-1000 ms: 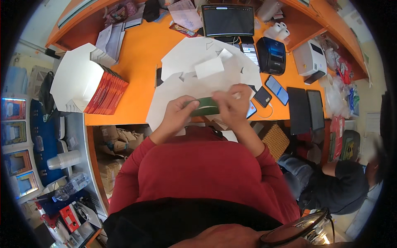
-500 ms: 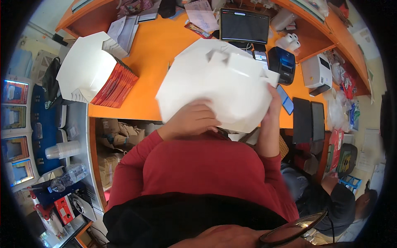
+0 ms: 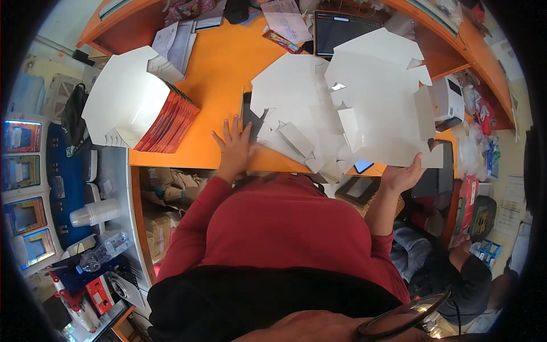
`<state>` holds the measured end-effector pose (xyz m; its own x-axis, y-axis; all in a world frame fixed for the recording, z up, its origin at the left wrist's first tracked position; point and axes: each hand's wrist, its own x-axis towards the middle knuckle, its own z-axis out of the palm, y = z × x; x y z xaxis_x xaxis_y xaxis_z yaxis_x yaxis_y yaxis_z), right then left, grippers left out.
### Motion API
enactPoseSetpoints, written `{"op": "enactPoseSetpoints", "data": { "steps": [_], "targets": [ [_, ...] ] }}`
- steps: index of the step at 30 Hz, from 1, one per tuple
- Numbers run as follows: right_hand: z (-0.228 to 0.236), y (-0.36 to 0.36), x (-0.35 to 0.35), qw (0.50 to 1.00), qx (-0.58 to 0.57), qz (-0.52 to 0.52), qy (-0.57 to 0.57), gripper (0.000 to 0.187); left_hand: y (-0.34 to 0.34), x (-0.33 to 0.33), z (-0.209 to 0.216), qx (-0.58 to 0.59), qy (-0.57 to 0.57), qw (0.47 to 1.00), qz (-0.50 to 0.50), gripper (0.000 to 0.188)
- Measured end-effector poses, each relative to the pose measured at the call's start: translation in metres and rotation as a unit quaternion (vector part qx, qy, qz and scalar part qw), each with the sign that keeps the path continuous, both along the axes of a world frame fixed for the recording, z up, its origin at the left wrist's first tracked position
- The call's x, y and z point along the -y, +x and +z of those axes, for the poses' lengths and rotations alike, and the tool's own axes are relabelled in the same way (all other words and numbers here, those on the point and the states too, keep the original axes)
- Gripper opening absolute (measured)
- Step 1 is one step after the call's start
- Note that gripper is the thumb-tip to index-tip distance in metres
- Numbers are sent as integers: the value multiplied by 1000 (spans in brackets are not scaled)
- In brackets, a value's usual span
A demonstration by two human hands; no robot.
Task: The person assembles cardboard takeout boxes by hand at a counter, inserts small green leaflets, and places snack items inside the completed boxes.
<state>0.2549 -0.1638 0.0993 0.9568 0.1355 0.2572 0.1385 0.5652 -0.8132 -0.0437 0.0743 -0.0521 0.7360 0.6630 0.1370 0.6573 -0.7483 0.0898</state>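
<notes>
My right hand [image 3: 402, 174] grips the lower edge of a white die-cut cardboard box blank [image 3: 380, 85], its thumb up against the card. The blank is raised and tilted, with notched corners and part-folded side flaps. A second white blank [image 3: 296, 94] lies on the orange desk to its left, partly covered by the first one. My left hand [image 3: 233, 147] is open, fingers spread, at the desk's front edge beside that second blank. Near its fingertips a dark flat object [image 3: 252, 112] shows from under the card. A stack of nested white boxes with red outsides [image 3: 134, 100] stands at the left.
Papers [image 3: 171, 48] and a dark-screened monitor [image 3: 345, 34] are at the back of the orange desk [image 3: 219, 62]. A white device [image 3: 447, 102] stands at the right. Clear plastic cups [image 3: 94, 212] and a bottle [image 3: 105, 251] are at the left. Another person [image 3: 456, 279] is at lower right.
The white card in my hands now shows as two separate blanks, one swung right in my right hand. My left hand has let go and moved left to the desk edge.
</notes>
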Motion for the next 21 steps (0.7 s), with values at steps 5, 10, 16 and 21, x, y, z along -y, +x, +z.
{"op": "enactPoseSetpoints", "data": {
  "steps": [5,10,16,21],
  "targets": [
    [1,-10,0,999,-25,-22,1,52,-3,-16,-7,125,-110,986,-9,60],
    [11,-16,-5,1000,5,5,-6,53,5,10,-20,185,-141,971,56,84],
    [14,-20,-9,1000,0,22,-17,52,42,9,-16,200,-87,971,103,91],
    [19,-25,-14,999,1,-2,-40,43,33,-1,-13,234,-159,951,126,93]
  ]
}}
